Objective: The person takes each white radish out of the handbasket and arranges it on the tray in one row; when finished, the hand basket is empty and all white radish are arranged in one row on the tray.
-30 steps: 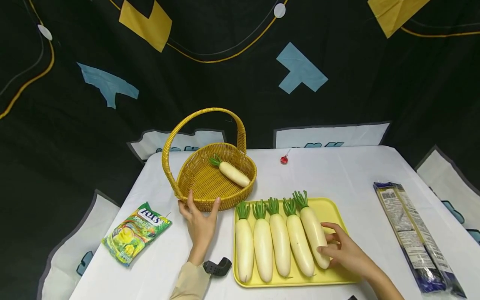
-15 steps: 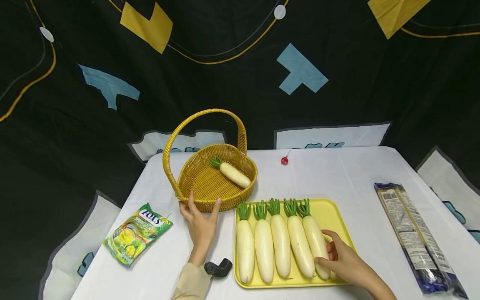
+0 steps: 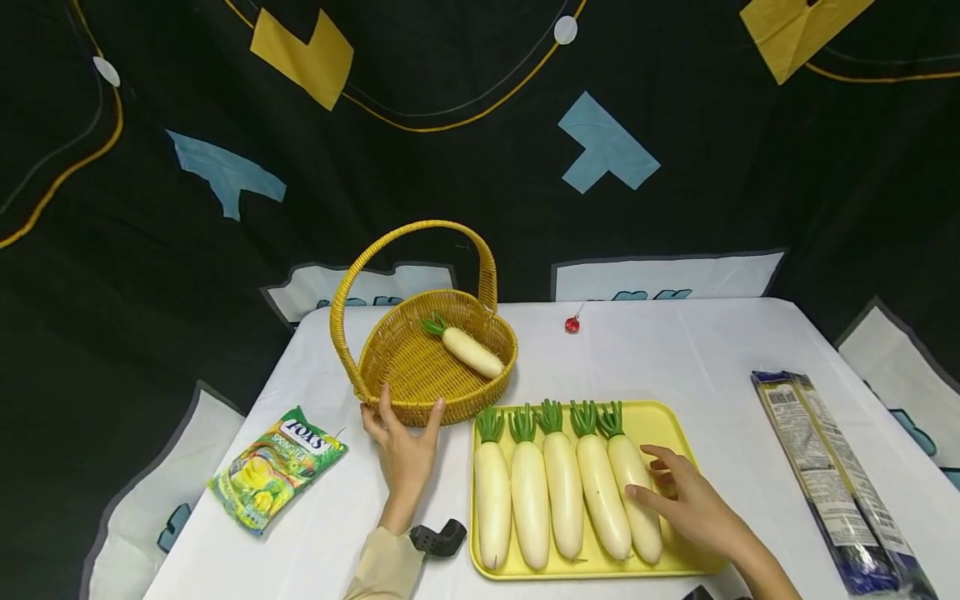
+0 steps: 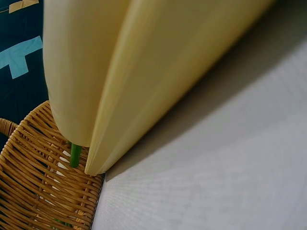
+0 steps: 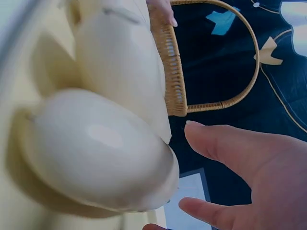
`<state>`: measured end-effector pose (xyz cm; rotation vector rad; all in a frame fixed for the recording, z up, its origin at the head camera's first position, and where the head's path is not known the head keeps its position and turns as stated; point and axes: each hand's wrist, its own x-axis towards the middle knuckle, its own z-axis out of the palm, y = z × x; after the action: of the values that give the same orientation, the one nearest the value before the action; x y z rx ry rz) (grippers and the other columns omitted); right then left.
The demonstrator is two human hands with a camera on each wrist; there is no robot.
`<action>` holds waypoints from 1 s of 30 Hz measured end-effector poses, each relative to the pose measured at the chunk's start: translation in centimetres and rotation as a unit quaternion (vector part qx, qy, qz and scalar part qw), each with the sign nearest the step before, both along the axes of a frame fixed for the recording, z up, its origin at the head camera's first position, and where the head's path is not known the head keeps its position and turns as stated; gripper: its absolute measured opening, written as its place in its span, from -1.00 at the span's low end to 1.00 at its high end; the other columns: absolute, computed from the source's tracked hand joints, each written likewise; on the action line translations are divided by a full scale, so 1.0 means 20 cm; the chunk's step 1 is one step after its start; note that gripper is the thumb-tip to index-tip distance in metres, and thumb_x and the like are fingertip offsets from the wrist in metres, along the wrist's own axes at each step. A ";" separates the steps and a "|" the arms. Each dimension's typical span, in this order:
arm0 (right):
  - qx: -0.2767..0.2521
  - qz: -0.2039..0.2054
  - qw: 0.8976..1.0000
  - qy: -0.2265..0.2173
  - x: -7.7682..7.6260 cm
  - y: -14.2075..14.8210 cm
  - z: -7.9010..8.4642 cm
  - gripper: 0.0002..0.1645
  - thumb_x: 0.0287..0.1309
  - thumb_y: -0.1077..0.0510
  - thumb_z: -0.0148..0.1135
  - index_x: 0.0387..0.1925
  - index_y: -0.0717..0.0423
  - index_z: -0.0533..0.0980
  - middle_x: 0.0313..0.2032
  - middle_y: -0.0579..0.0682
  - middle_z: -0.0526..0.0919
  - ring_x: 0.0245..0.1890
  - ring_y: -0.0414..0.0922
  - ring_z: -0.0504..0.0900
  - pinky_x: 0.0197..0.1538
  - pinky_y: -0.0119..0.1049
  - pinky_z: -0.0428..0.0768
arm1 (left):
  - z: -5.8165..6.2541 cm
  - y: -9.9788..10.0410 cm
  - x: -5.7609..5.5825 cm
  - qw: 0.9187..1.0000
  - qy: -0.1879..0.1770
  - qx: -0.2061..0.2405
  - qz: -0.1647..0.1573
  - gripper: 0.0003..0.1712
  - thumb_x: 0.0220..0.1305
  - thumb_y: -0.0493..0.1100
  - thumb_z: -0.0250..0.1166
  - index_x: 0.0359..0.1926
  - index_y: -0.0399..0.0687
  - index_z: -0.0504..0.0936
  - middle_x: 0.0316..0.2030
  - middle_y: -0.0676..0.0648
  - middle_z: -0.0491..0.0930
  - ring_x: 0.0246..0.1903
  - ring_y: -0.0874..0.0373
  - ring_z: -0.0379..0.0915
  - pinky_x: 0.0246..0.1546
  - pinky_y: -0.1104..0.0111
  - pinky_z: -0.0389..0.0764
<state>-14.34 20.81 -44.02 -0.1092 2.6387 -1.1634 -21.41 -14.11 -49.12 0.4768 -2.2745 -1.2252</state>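
Several white radishes with green tops lie side by side on a yellow tray point(image 3: 667, 429). My right hand point(image 3: 693, 504) hovers beside the rightmost radish point(image 3: 636, 504), thumb over it and fingers apart. In the right wrist view a gap shows between the thumb point(image 5: 216, 141) and the nearest radish point(image 5: 96, 148). At the near rim of a wicker basket point(image 3: 405, 362), my left hand point(image 3: 407, 462) rests with spread fingers touching it. One white radish point(image 3: 472, 352) lies inside the basket. The left wrist view shows the basket point(image 4: 43, 167) but not the left fingers.
A green candy bag point(image 3: 277, 471) lies left of the left hand. A long plastic-wrapped package point(image 3: 825, 475) lies along the right side. Near the far table edge sits a small red wrapped candy point(image 3: 572, 325). A dark curtain point(image 3: 465, 167) hangs behind.
The rightmost radish's leafy end has shifted right, away from its neighbour's leaves. My right hand has loosened and lifted slightly off that radish. The left hand stays at the basket.
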 end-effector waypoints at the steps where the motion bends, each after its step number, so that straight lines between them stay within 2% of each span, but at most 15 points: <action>1: 0.003 -0.002 1.000 0.007 -0.01 0.00 0.00 -0.14 0.08 -0.22 0.14 0.29 0.11 0.12 0.10 0.29 0.32 0.01 0.13 0.45 -0.07 -0.02 0.49 | 0.00 0.00 0.00 1.000 -0.001 0.000 0.000 0.04 -0.04 0.33 0.26 0.37 0.27 -0.08 0.36 -0.33 -0.36 0.16 -0.42 0.11 -0.16 -0.12 0.41; 7: 0.020 -0.009 0.997 0.070 -0.12 -0.02 0.03 -0.15 0.15 -0.21 0.07 0.29 0.20 0.10 0.12 0.38 0.31 0.05 0.28 0.39 -0.04 0.11 0.45 | 0.00 0.00 0.00 1.000 -0.010 0.004 -0.004 0.03 -0.04 0.37 0.23 0.37 0.31 -0.10 0.36 -0.32 -0.39 0.21 -0.42 0.02 -0.10 -0.16 0.38; 14: 0.032 -0.016 0.991 0.126 -0.27 -0.04 0.09 -0.22 0.20 -0.13 0.05 0.29 0.20 0.09 0.10 0.36 0.35 0.07 0.30 0.37 -0.02 0.16 0.42 | 0.00 0.01 0.01 1.000 -0.021 0.002 -0.004 0.04 -0.05 0.39 0.21 0.37 0.31 -0.11 0.36 -0.32 -0.38 0.18 -0.42 0.08 -0.13 -0.13 0.40; 21: 0.034 0.030 0.983 0.177 -0.47 -0.16 0.19 -0.24 0.19 -0.09 0.09 0.30 0.15 0.09 0.08 0.30 0.40 0.02 0.21 0.44 0.02 0.10 0.43 | 0.01 0.00 0.01 1.000 -0.021 0.002 -0.004 0.04 -0.04 0.39 0.21 0.37 0.30 -0.11 0.36 -0.32 -0.38 0.21 -0.41 0.04 -0.12 -0.14 0.39; 26: 0.009 0.081 0.979 0.185 -0.61 -0.34 0.26 -0.27 0.16 -0.01 0.14 0.29 0.10 0.13 0.03 0.26 0.46 -0.04 0.14 0.51 -0.01 0.00 0.51 | 0.01 -0.01 0.01 1.000 -0.015 -0.004 0.001 0.04 -0.04 0.38 0.22 0.37 0.25 -0.08 0.36 -0.34 -0.35 0.19 -0.42 0.05 -0.14 -0.15 0.40; 30: -0.004 0.123 0.974 0.190 -0.72 -0.50 0.28 -0.29 0.12 0.03 0.18 0.28 0.06 0.16 -0.03 0.21 0.51 -0.09 0.07 0.55 -0.07 -0.08 0.56 | 0.00 0.00 0.00 1.000 -0.013 -0.004 0.000 0.05 -0.05 0.39 0.22 0.37 0.22 -0.07 0.36 -0.33 -0.35 0.21 -0.43 0.03 -0.12 -0.17 0.39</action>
<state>-28.70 10.88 -38.40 -0.7036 2.8299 -1.1632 -21.34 -14.14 -49.07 0.4941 -2.3003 -1.2168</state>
